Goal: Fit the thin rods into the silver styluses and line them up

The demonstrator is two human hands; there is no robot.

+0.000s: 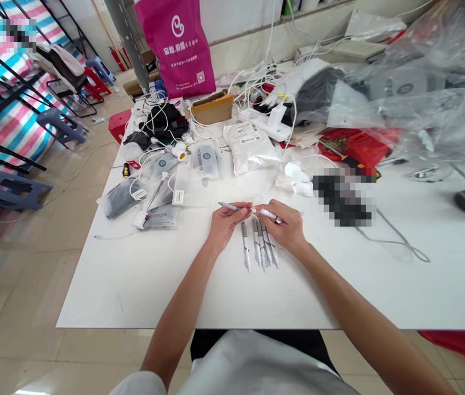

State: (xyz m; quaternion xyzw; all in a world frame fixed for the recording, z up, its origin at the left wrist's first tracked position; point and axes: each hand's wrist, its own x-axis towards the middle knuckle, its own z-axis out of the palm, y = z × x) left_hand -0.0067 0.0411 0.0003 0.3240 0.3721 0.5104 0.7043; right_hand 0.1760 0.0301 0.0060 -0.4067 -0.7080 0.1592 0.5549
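My left hand [226, 226] is closed on a grey-and-white pen [229, 206], its pointed grey end toward the left. Just to the right, my right hand [288, 226] grips a white pen-shaped piece [271, 215]; whether this is a whole pen or a part cannot be made out. The fingertips of both hands meet near a small pale bit [253, 210], too small to name. Below them on the table lie several grey-and-white pens [263, 249] side by side, with a single pen [246, 248] slightly apart at their left.
The white table [142, 291] bears grey pouches [160, 215], a white parcel [251, 147], a power strip [271, 126] and tangled cables toward the back. A magenta bag [179, 49] stands behind. Clear plastic [434, 109] heaps at right, and a grey cable [405, 241] curls below it.
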